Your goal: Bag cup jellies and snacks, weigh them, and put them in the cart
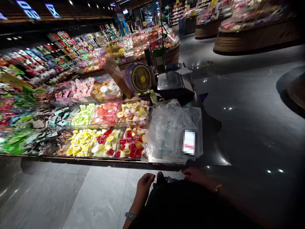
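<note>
My left hand (144,184) hangs low near the bottom middle, fingers curled inward, above the grey floor tiles. My right hand (194,175) reaches forward just below the counter edge, its fingers curled and partly hidden in shadow; a gold bracelet (218,188) is on its wrist. Both hands sit just under a heap of clear plastic bags (171,133) lying on the dark counter (214,152). Whether either hand holds anything I cannot make out.
Clear bins of wrapped candies and jelly cups (119,140) fill the display to the left. A small purple and yellow fan (139,77) and a weighing scale (170,82) stand behind the bags. Round wooden display islands (257,35) stand far right across the shiny floor.
</note>
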`<state>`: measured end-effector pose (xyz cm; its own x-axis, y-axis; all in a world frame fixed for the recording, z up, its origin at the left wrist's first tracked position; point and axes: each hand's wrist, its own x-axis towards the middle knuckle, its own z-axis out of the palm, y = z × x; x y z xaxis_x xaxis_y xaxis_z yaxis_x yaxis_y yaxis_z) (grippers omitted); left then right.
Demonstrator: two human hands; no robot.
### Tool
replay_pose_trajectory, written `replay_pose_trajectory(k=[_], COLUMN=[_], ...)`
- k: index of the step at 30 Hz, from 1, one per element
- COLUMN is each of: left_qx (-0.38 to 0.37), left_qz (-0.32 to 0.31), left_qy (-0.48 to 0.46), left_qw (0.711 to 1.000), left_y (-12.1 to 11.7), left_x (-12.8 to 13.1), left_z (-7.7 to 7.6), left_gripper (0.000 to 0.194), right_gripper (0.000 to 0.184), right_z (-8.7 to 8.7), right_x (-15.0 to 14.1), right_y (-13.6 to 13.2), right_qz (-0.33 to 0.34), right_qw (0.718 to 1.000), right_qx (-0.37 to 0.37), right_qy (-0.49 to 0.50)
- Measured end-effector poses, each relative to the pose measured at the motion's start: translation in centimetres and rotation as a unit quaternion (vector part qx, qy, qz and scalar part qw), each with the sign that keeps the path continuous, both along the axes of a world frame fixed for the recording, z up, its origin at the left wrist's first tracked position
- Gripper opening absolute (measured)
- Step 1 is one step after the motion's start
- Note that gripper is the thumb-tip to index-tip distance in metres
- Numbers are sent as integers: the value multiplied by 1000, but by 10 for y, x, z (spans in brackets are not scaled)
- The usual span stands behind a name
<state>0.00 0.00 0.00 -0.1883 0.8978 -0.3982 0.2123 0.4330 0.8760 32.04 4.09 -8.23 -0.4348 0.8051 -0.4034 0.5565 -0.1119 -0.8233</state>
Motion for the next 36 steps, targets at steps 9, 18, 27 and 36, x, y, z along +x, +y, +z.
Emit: replay_pose_trajectory(k=[9,18,27,36], left_qx=[39,235,249,179], left_qz=[5,-25,-78,-176], left_qy=[-32,-201,-222,20], left_qw=[999,951,939,968], left_y=[50,145,177,207], left_x=[-52,-74,-76,-82], left_z=[27,182,208,116], left_gripper=[64,80,80,74], right_gripper=[45,90,86,84], right_z=[68,237,262,209], right_x=[-66,-162,-218,-194], right_y=[36,139,152,154], right_qz=[-15,-88,-132,-186], right_qw=[990,940,915,942], right_qx=[-66,68,117,89], right_qy=[120,323,363,264])
